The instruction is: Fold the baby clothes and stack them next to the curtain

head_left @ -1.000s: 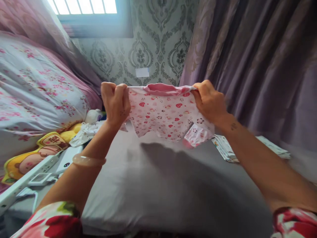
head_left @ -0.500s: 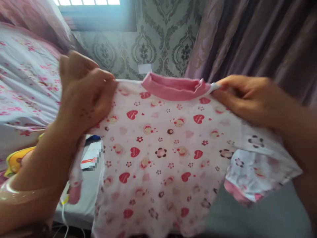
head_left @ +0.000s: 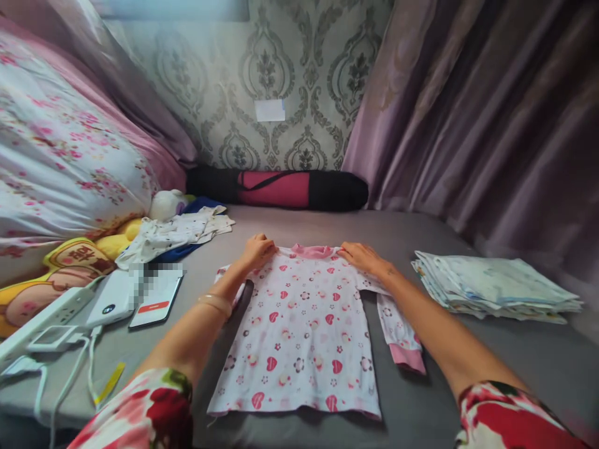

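Note:
A small long-sleeved shirt (head_left: 306, 330), white with red hearts and flowers and a pink collar, lies spread flat on the grey sheet. Its hem points toward me. At the left shoulder seam, my left hand (head_left: 259, 251) has its fingers closed on the fabric. My right hand (head_left: 362, 257) pinches the opposite shoulder. The sleeve on the right bends down to a pink cuff (head_left: 408, 358); the left sleeve is partly hidden behind my forearm.
A stack of folded cloths (head_left: 496, 284) lies to the right. On the left are a phone (head_left: 156, 302), a white power bank (head_left: 112, 296), a power strip (head_left: 51, 327), cables, plush toys and crumpled clothing (head_left: 175, 234). A black and pink rolled bag (head_left: 276, 189) rests against the wall.
The shirt was held up in front of me by both shoulders. It has come down and away from me and now lies flat, with both hands still at the shoulders.

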{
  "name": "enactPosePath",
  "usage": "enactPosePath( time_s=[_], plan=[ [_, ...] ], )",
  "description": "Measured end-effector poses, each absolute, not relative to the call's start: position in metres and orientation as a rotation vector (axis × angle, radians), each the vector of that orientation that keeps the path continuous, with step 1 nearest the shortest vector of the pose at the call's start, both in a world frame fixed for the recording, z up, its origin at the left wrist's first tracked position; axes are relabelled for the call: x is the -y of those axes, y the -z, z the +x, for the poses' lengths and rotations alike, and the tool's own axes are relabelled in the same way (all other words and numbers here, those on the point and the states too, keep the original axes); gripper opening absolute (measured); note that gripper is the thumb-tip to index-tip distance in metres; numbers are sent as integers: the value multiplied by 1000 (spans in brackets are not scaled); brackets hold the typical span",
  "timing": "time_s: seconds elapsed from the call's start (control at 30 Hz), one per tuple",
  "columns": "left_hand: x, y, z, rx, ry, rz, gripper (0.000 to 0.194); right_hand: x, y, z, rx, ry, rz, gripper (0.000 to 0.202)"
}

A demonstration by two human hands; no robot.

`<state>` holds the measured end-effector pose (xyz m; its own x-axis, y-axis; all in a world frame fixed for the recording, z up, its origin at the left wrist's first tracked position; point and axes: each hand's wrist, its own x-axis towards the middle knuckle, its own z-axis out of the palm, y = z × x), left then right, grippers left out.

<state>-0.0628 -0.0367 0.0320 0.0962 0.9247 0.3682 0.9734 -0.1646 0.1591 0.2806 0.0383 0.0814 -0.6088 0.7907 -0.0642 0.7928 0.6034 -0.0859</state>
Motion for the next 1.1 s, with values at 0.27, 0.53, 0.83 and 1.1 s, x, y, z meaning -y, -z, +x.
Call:
enactPosePath(
  time_s=[0.27,0.53,0.83,1.1],
  plan=[
    [4,-19,-66,1996,498,-2177,33,-74,-61,272,-2744,96,1448,34],
    [-31,-19,-75,2070,365,-2065,34,-123,-56,247,-2747,100,1451,37],
    [-62,-24,-74,2305,260,-2041,27,-150,-43,229,-2726,110,1605,35],
    [-95,-27,-47,2351,383,-2266,29,-157,-33,196,-2832,368,1530,34]
  ],
)
